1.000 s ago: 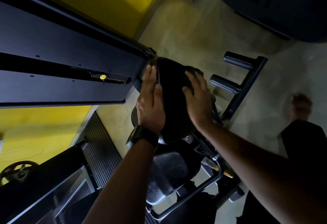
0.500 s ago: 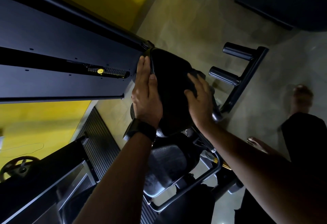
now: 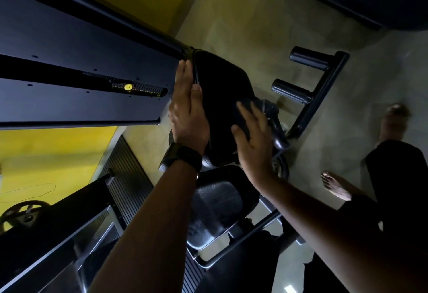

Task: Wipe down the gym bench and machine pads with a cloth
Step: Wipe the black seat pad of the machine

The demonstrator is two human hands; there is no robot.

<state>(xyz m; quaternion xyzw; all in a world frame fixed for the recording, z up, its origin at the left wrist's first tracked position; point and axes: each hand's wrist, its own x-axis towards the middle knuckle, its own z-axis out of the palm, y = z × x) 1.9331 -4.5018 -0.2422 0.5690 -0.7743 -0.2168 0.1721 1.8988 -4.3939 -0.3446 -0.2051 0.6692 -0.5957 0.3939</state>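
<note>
The black back pad (image 3: 220, 89) stands upright, smooth and dull, against the dark machine frame (image 3: 81, 38) and above the textured seat pad (image 3: 217, 207). The left hand (image 3: 187, 116) lies flat along its left edge, fingers straight and together, gripping nothing. The right hand (image 3: 252, 140) presses its right side with fingers spread (whether the dark fold under them is a cloth, I cannot tell). Since a second ago the right hand has slid lower down the pad, while the left has kept its place. Grey floor (image 3: 243, 26) lies beneath, with a yellow wall (image 3: 58, 153) behind.
</note>
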